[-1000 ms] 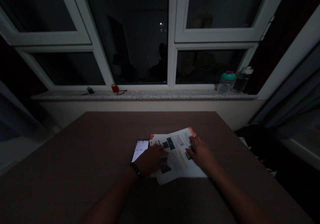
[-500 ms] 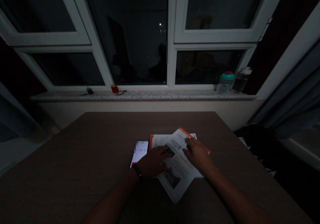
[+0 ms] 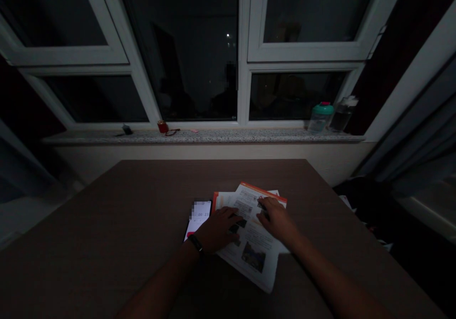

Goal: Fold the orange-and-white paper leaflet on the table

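A printed page (image 3: 261, 239) with text, photos and an orange top edge lies tilted over another printed page (image 3: 223, 199). Whether the top one is a single sheet or a thin booklet I cannot tell. My left hand (image 3: 218, 232), with a dark band on its wrist, rests on the left side of the top page, fingers spread. My right hand (image 3: 280, 219) presses on the upper right part of that page, thumb apart from the fingers. Close to my left hand lies a phone (image 3: 199, 219) with a lit screen showing a timer.
All this is on a brown table (image 3: 160, 181). Behind it runs a speckled windowsill (image 3: 221, 136) carrying a teal-lidded bottle (image 3: 321, 117), a clear bottle (image 3: 344, 113), a small red jar (image 3: 163, 127) and a small dark item (image 3: 127, 129).
The top page has turned: its upper edge went left and its lower end swung right. My right hand shifted slightly left with it, while my left hand stayed nearly in place.
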A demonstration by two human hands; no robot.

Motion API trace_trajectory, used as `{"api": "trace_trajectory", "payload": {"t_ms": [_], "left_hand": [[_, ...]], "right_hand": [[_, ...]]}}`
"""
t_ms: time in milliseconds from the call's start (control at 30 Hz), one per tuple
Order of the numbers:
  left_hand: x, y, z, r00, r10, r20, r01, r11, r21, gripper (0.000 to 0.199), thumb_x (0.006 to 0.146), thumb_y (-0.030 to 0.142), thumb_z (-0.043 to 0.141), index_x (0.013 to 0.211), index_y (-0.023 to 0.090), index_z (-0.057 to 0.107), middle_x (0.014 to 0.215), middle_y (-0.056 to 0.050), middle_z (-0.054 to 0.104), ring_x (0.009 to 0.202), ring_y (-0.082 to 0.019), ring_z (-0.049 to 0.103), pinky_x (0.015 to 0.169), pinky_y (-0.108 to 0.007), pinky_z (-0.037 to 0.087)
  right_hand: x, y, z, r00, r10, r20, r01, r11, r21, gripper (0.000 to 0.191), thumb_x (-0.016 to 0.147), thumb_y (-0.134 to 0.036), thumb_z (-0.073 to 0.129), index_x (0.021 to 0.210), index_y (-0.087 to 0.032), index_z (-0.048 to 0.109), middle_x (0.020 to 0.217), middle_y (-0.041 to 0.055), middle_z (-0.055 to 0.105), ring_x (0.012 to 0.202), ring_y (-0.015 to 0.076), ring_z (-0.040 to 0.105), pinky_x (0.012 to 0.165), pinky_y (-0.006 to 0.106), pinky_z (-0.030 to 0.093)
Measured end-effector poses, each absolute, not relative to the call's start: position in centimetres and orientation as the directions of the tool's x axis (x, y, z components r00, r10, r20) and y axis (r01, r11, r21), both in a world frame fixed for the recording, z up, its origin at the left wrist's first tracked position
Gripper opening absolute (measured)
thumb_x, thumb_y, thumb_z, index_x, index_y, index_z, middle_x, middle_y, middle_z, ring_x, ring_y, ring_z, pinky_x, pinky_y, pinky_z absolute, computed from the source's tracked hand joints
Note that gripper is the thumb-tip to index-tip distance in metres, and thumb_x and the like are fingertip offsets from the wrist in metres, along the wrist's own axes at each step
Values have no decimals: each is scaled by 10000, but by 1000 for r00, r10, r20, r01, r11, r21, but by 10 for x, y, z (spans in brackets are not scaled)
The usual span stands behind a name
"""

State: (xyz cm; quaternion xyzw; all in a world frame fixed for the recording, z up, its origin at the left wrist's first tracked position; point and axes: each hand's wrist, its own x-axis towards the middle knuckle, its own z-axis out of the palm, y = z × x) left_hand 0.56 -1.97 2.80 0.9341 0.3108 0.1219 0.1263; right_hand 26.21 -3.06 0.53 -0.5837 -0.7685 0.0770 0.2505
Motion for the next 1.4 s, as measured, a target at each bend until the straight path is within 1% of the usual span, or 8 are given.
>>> {"api": "trace_trajectory", "payload": {"t_ms": [133, 367, 667, 800, 933, 1067, 1167, 1400], "left_hand": [[7, -15, 31, 771, 616, 162, 561, -777, 286, 440, 843, 218, 698, 1252, 232, 538, 1316, -72, 520, 1209, -261, 479, 1032, -414, 395], [12, 4, 29, 768, 617, 171, 586, -785, 199, 423, 868, 247, 673, 1264, 222, 526, 1340, -88, 498, 1245, -272, 450, 1061, -433, 364], [16, 6, 30, 700, 704, 122, 685, -710, 163, 461, 878, 301, 652, 1296, 189, 492, 1379, -132, 469, 1285, -300, 420, 1071, -461, 349], [12, 4, 26, 676, 727, 121, 709, -686, 164, 472, 889, 344, 640, 1304, 193, 474, 1410, -135, 441, 1301, -310, 400, 1080, -486, 328], [11, 1, 23, 661, 736, 147, 711, -676, 193, 471, 879, 360, 648, 1287, 199, 475, 1416, -135, 440, 1306, -314, 392, 1090, -492, 307], [12, -2, 22, 651, 738, 178, 701, -674, 233, 457, 867, 401, 657, 1249, 213, 490, 1415, -139, 441, 1307, -323, 390, 1089, -507, 296], [12, -3, 23, 647, 744, 165, 710, -667, 225, 479, 857, 434, 660, 1245, 207, 495, 1421, -150, 431, 1316, -339, 382, 1089, -522, 283], [9, -6, 21, 624, 773, 111, 744, -632, 217, 575, 852, 504, 649, 1320, 217, 478, 1490, -158, 359, 1369, -358, 322, 1104, -554, 244]], "right_hand": [[265, -25, -3, -255, 910, 327, 812, 385, -438, 476, 842, -231, 598, 1306, -148, 528, 1262, 134, 579, 1187, 276, 507, 1038, 413, 407], [268, -15, -5, -381, 852, 359, 697, 520, -494, 498, 851, -216, 604, 1338, -192, 504, 1286, 121, 569, 1204, 256, 508, 1043, 420, 414], [269, -18, 8, -533, 789, 306, 598, 607, -524, 504, 850, -220, 626, 1338, -228, 500, 1279, 108, 567, 1187, 252, 514, 1030, 425, 419], [268, -23, 12, -568, 777, 271, 590, 613, -525, 565, 825, -225, 656, 1364, -227, 484, 1264, 105, 577, 1163, 252, 519, 1013, 414, 428], [267, -28, 20, -572, 783, 245, 599, 602, -528, 574, 809, -246, 683, 1352, -236, 498, 1255, 94, 586, 1161, 252, 523, 1013, 407, 420], [264, -25, 31, -587, 788, 186, 628, 588, -511, 532, 772, -278, 728, 1277, -239, 570, 1240, 86, 609, 1159, 262, 537, 1014, 405, 413], [261, -19, 33, -569, 808, 152, 660, 560, -500, 489, 791, -279, 706, 1264, -239, 589, 1266, 87, 610, 1186, 263, 534, 1025, 401, 405], [270, -15, 12, -385, 888, 252, 759, 460, -461, 518, 814, -231, 653, 1319, -179, 551, 1300, 129, 585, 1208, 259, 519, 1043, 407, 397]]}}
